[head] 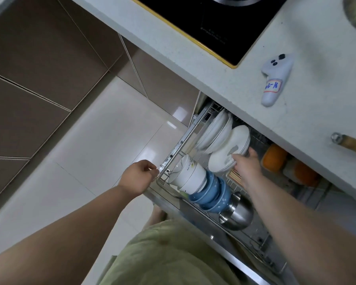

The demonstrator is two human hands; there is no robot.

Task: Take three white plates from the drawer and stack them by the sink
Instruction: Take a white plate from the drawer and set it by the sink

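Note:
The pull-out wire drawer (174,150) stands open under the counter. White plates (215,132) stand on edge in its rack at the back. My right hand (248,164) grips the rim of the nearest white plate (229,150), which leans toward me. My left hand (139,174) rests curled on the drawer's metal front corner rail. No sink is in view.
White bowls (190,175), blue bowls (211,192) and a steel bowl (237,213) lie stacked on their sides in the drawer. Orange items (274,157) sit deeper inside. On the counter (214,75) lie a black cooktop (210,19), a white controller (275,77) and a wooden handle (349,141).

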